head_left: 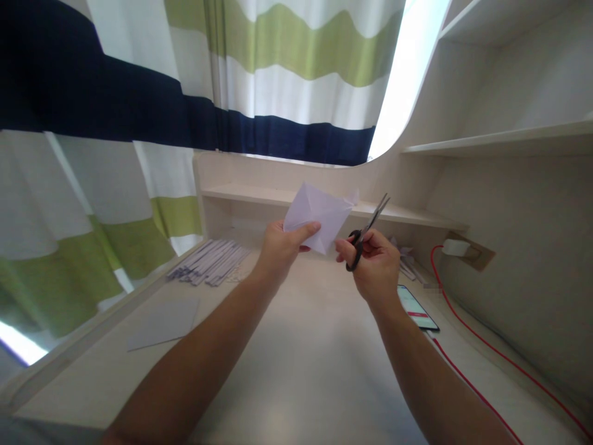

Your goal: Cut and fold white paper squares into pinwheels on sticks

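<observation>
My left hand (282,244) pinches a folded piece of pale paper (319,216) and holds it up above the desk (296,371). My right hand (377,262) grips black-handled scissors (368,232), fingers through the loops, blades pointing up and to the right. The scissors sit just right of the paper's lower corner, and the right thumb touches that corner. The blades look nearly closed and are off the paper.
A stack of cut paper strips (210,262) lies at the back left, a flat grey sheet (164,321) in front of it. A phone (417,307) rests at the right with a red cable (482,346) running to a wall charger (456,247). Shelves and a striped curtain (139,123) stand behind.
</observation>
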Motion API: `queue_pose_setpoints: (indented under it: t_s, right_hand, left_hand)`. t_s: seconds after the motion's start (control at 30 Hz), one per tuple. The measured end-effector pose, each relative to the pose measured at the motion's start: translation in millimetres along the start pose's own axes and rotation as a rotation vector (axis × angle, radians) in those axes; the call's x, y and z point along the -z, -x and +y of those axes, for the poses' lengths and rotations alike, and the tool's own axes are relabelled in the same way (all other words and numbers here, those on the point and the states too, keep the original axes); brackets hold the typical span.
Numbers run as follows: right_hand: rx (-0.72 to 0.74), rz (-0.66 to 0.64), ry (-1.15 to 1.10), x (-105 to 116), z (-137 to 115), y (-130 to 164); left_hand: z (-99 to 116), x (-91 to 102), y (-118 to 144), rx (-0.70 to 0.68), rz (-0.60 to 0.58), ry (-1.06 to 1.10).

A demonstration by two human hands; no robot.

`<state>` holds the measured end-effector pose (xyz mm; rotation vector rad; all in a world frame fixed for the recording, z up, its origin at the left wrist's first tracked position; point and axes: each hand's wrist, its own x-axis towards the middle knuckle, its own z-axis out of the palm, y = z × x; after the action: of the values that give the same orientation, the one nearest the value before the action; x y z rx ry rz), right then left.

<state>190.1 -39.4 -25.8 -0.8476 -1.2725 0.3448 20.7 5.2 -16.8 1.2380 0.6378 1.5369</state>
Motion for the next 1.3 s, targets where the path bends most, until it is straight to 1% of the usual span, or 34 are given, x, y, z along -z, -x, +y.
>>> queue_pose_setpoints:
  t_s: [0.03,0.07,0.1,0.13,0.17,0.27,0.33,0.4,0.5,0.57,0.63,0.73,0.8,0.93,1.0,1.07,1.13,1.17,1.2,1.23,1.3]
  right_hand:
    - [-0.041,-0.018,0.073,7,3,-2]
    - [-0.113,-0.095,0.195,15,8,-4]
    - [-0.214,-0.217,0.352,23,15,-4]
    - [-0.345,-0.410,0.530,30,23,-2]
    - [-0.430,-0.519,0.604,36,32,2]
    - [-0.594,-0.704,0.756,45,60,23]
    - [-0.657,-0.810,0.813,43,73,39]
    - [-0.688,-0.914,0.827,39,80,49]
    - [-0.697,-1.040,0.783,39,81,54]
    - [-0.687,-1.092,0.738,44,78,53]
    - [-0.644,-1.091,0.703,51,73,52]
    - [-0.507,-0.962,0.675,60,64,54]
    - [-0.444,-0.911,0.647,63,60,57]
    - [-0.405,-0.887,0.608,59,64,66]
    - [-0.391,-0.811,0.615,55,68,73]
    - [-0.342,-0.658,0.566,51,70,80]
    - [-0.222,-0.488,0.436,46,69,88]
    - [-0.139,-0.431,0.366,44,67,92]
    - [-0.056,-0.415,0.323,42,66,96]
    - [0.020,-0.427,0.303,41,65,99]
    - [0.138,-0.487,0.311,40,65,102]
  left_hand:
    - [2,3.2,-2,-0.004,0.018,-0.006]
    - [5,6.3,-4,-0.005,0.032,-0.013]
    - [8,9.2,-5,-0.004,0.041,-0.017]
    - [11,11.5,-6,-0.001,0.046,-0.022]
    - [14,13.1,-7,0.004,0.047,-0.030]
    - [17,13.0,-7,0.029,0.028,-0.064]
    - [14,9.7,-6,0.058,0.000,-0.085]
    - [6,6.1,-2,0.103,-0.022,-0.102]
    - [-12,5.4,9,0.202,-0.048,-0.134]
    - [-27,10.2,19,0.282,-0.064,-0.147]
    - [-40,18.3,29,0.345,-0.060,-0.153]
    - [-55,31.4,40,0.387,-0.019,-0.166]
    - [-62,37.8,45,0.402,0.004,-0.171]
    - [-74,43.7,50,0.420,0.007,-0.173]
    - [-78,43.8,53,0.422,0.005,-0.171]
    - [-80,42.6,56,0.423,0.005,-0.172]
    - [-81,40.8,59,0.430,-0.003,-0.177]
    - [-81,39.8,60,0.433,-0.011,-0.180]
    - [-81,39.0,61,0.434,-0.019,-0.181]
    - [-81,38.2,62,0.434,-0.028,-0.178]
    - [-81,37.1,63,0.434,-0.044,-0.162]
